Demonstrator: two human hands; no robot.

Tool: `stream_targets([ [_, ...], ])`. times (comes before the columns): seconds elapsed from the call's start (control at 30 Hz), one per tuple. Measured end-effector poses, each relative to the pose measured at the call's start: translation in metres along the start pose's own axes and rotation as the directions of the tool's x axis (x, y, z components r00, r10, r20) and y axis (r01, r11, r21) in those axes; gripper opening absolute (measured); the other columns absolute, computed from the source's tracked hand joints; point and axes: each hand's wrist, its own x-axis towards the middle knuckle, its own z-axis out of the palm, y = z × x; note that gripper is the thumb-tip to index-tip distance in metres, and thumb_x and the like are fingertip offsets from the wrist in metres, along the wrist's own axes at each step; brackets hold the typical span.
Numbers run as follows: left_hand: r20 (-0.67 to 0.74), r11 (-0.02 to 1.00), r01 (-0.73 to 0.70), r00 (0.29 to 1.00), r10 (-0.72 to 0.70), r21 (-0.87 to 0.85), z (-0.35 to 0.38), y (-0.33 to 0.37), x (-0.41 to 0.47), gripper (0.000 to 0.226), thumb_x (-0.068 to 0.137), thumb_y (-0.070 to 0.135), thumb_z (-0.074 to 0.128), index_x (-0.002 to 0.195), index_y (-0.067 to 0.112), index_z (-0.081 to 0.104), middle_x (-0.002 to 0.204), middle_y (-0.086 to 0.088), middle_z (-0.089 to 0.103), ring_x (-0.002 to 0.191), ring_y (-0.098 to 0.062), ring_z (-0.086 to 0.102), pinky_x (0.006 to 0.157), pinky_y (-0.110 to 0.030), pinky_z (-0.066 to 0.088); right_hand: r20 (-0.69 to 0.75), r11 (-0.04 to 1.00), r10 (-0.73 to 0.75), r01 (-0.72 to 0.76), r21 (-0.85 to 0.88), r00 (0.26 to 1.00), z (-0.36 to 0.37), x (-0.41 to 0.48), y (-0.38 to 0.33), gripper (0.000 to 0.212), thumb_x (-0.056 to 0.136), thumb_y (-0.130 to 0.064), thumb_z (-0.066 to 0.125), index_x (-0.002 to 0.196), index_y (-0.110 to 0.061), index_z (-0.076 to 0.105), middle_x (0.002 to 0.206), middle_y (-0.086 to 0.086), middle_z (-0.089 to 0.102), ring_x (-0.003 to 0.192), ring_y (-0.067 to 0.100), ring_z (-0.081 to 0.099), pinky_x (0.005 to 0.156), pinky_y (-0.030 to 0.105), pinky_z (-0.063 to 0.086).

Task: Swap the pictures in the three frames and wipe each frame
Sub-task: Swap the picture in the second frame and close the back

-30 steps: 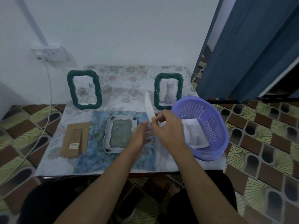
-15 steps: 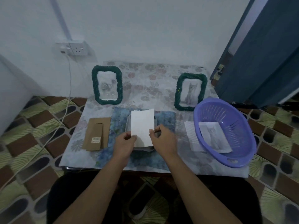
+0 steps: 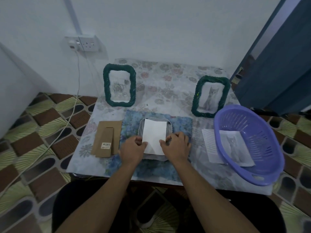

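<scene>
A white picture sheet (image 3: 154,136), blank side up, lies over a frame (image 3: 170,130) that rests face down on a blue cloth (image 3: 180,125). My left hand (image 3: 133,148) pinches the sheet's lower left edge and my right hand (image 3: 176,147) pinches its lower right edge. Two green braided frames stand at the back: the left frame (image 3: 119,84) holds a flower picture, the right frame (image 3: 210,96) a cat picture. A brown cardboard frame back (image 3: 106,138) lies left of the cloth.
A purple plastic basket (image 3: 249,145) at the right table edge holds a cat picture (image 3: 235,147); a lined white sheet (image 3: 209,145) lies beside it. A wall socket (image 3: 84,43) with a cable (image 3: 74,105) is at the left. A blue door (image 3: 277,64) stands at the right.
The white sheet came from beside the basket, edge-on, to the middle and now lies lower and flatter over the face-down frame, both hands at its lower edge.
</scene>
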Motion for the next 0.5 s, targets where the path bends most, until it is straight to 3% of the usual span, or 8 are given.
stream_targets([
  [0.1, -0.011, 0.997, -0.053, 0.998, 0.054, 0.061, 0.0011, -0.0014, -0.0006, 0.026, 0.084, 0.035, 0.073, 0.105, 0.02, 0.068, 0.085, 0.009, 0.061, 0.082, -0.013, 0.058, 0.073, -0.029, 0.046, -0.023, 0.999, 0.022, -0.021, 0.041, 1.0, 0.0053, 0.0003, 0.0045, 0.04, 0.086, -0.054, 0.063, 0.114, -0.026, 0.056, 0.128, 0.0, 0.042, 0.124, 0.023, 0.038, 0.101, 0.04, 0.031],
  [0.2, -0.025, 0.99, -0.085, 0.996, 0.089, 0.111, 0.0011, -0.0013, -0.0033, 0.03, 0.084, 0.037, 0.073, 0.109, 0.021, 0.069, 0.091, 0.004, 0.065, 0.086, -0.016, 0.061, 0.075, -0.031, 0.05, -0.037, 0.998, 0.031, -0.029, 0.059, 0.999, 0.0071, 0.0012, 0.0066, 0.048, 0.086, -0.052, 0.063, 0.123, -0.024, 0.052, 0.131, 0.002, 0.042, 0.125, 0.024, 0.038, 0.102, 0.041, 0.031],
  [0.3, -0.035, 0.987, -0.101, 0.994, 0.106, 0.125, 0.0025, -0.001, -0.005, 0.034, 0.083, 0.039, 0.072, 0.112, 0.021, 0.069, 0.098, 0.001, 0.069, 0.092, -0.02, 0.063, 0.08, -0.035, 0.053, -0.037, 0.997, 0.036, -0.034, 0.065, 0.999, 0.0067, 0.0021, 0.0071, 0.046, 0.086, -0.051, 0.062, 0.123, -0.025, 0.053, 0.132, 0.002, 0.042, 0.125, 0.025, 0.038, 0.102, 0.041, 0.03],
  [0.5, -0.014, 0.991, -0.092, 0.996, 0.094, 0.102, 0.0025, -0.0027, -0.0013, 0.031, 0.083, 0.039, 0.071, 0.109, 0.021, 0.071, 0.095, 0.002, 0.069, 0.094, -0.023, 0.063, 0.087, -0.045, 0.052, -0.003, 0.997, 0.043, -0.043, 0.067, 0.999, 0.0094, 0.0015, 0.0048, 0.038, 0.088, -0.049, 0.059, 0.12, -0.028, 0.055, 0.133, 0.001, 0.041, 0.127, 0.024, 0.035, 0.104, 0.043, 0.028],
])
